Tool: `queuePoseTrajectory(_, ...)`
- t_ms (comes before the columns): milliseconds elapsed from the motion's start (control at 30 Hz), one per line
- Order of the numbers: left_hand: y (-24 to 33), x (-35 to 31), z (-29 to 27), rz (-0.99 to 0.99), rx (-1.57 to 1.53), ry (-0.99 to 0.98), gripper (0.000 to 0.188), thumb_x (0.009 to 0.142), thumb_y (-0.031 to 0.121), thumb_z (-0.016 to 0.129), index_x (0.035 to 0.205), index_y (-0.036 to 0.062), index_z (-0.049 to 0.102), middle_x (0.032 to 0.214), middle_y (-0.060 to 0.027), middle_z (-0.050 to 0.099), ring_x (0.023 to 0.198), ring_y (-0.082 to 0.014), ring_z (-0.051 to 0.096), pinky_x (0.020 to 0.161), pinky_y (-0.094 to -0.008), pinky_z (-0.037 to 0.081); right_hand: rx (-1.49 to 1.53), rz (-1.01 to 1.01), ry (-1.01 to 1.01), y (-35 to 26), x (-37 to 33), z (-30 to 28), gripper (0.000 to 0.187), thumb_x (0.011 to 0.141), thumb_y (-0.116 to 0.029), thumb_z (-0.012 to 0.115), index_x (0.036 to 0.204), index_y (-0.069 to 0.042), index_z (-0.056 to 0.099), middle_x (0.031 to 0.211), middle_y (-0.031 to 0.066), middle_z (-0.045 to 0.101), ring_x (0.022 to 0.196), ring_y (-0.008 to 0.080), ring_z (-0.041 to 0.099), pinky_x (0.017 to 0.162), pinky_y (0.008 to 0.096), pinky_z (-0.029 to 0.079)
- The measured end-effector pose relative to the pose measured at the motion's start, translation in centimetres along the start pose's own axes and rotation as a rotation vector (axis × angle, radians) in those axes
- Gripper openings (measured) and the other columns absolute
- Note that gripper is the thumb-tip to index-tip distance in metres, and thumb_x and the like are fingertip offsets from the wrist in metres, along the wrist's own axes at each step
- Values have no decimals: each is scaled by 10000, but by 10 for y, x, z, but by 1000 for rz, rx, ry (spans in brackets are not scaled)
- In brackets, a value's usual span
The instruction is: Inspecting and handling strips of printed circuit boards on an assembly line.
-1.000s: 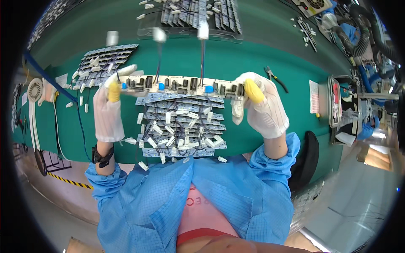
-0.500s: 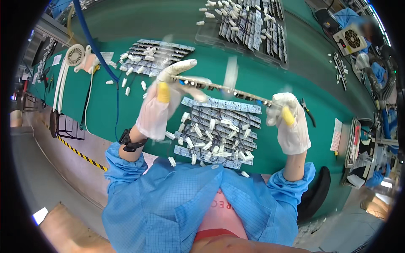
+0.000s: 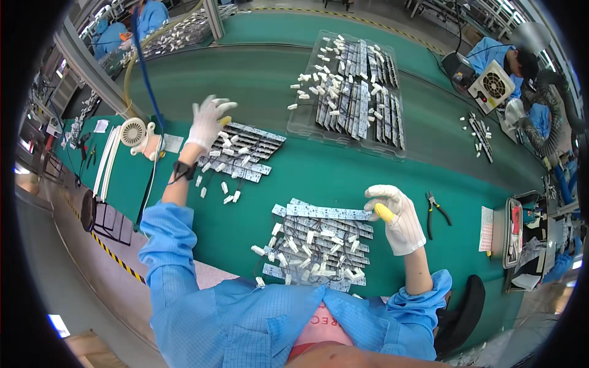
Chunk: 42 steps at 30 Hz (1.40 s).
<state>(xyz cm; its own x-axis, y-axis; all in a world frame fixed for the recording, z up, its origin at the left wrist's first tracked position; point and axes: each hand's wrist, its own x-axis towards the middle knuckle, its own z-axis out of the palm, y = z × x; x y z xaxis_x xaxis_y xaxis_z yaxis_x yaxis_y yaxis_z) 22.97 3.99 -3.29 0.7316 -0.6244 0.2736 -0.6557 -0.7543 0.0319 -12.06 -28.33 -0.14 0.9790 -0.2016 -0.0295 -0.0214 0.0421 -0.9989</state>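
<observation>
My left hand (image 3: 211, 121), in a white glove with a yellow finger cover, is open with fingers spread. It hovers beside the far edge of the left stack of LED circuit board strips (image 3: 257, 136), which have white connectors on dark wires. My right hand (image 3: 402, 224), gloved alike, has loosely curved fingers set apart. Its fingertips are by the right end of the top strip (image 3: 328, 212) on the near pile; whether they touch it I cannot tell. That near pile of strips (image 3: 362, 248) lies in front of me, with several white connectors (image 3: 307, 250) over it.
A clear plastic tray (image 3: 297, 126) of more strips stands at the back. Pliers (image 3: 437, 214) lie right of my right hand. A small white fan (image 3: 133, 132) stands at left, near a hanging blue hose (image 3: 146, 80). A person (image 3: 494, 55) works at far right.
The strip held between both hands now lies on the near pile. My left hand has moved away to the left stack and opened; my right hand has shifted slightly left. The view has tilted up.
</observation>
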Motion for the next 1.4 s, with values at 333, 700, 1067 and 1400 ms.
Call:
queuePoseTrajectory(333,10,-77,-33,223,-267,-330,765,529,218,759,1209,39,458,1434,-221,337,1351,-394,274,1106,-436,231,-58,132,-86,-4,11,-11,268,875,-180,619,1106,-46,603,993,90,626,916,167,615,782,291,493)
queuePoseTrajectory(700,-155,109,135,-702,-2,483,762,735,326,717,1339,-23,410,1214,-268,550,1141,-381,523,949,-390,422,-238,-49,-95,1,9,-4,247,877,-200,618,1088,-75,591,1051,79,603,922,180,620,813,296,496)
queuePoseTrajectory(1067,-78,45,58,-236,144,613,482,832,12,478,1306,97,496,1291,-120,517,1244,-275,449,1052,-372,339,-1330,-156,-80,28,4,-3,225,737,-182,700,941,-103,646,1168,67,543,1190,296,461,909,445,419)
queuePoseTrajectory(1400,154,-74,-52,59,-1599,-186,578,976,430,408,1355,-7,396,1159,-141,609,1164,-244,536,1063,-388,336,257,67,124,-27,-17,11,204,830,-22,650,1022,9,589,851,131,658,680,154,634,628,269,530)
